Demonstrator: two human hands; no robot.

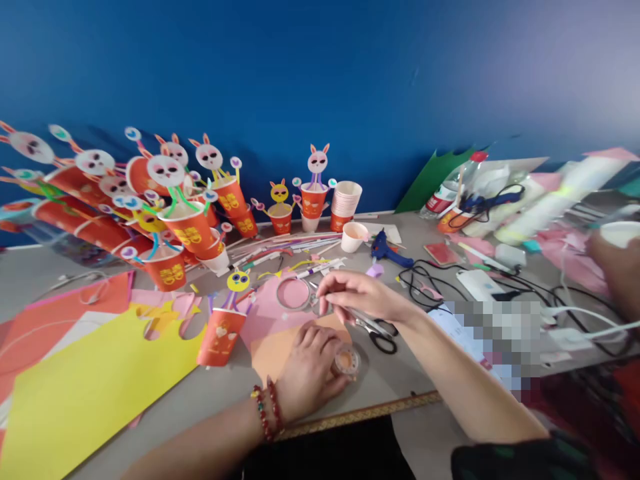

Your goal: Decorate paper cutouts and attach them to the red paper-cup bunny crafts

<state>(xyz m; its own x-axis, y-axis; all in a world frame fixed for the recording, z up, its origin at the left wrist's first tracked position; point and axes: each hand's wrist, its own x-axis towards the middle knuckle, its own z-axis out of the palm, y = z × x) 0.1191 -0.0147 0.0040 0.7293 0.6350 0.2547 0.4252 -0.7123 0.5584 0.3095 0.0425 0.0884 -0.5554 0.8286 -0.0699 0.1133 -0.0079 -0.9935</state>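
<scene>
My left hand point(311, 367) lies low over a sheet of orange paper point(267, 350), its thumb and fingers curled against a small clear tape roll point(347, 361). Above it, my right hand point(363, 295) is closed, fingertips pinched around a thin silvery pen-like stick point(367, 321); its tip is too blurred to make out. Black-handled scissors point(384, 343) lie just under the right wrist. Pink paper point(267, 303) with a round ring point(293, 294) on it is beyond the hands. An orange paper cup point(220, 337) with a yellow animal face stands left of them.
Decorated cups point(187, 230) with rabbit faces crowd the back left. Yellow paper point(100, 387) covers the left front. A blue glue gun point(387, 250), black cables point(425, 283) and a white power strip point(477, 287) lie right. Another person's hand point(617, 267) holds a white cup at far right.
</scene>
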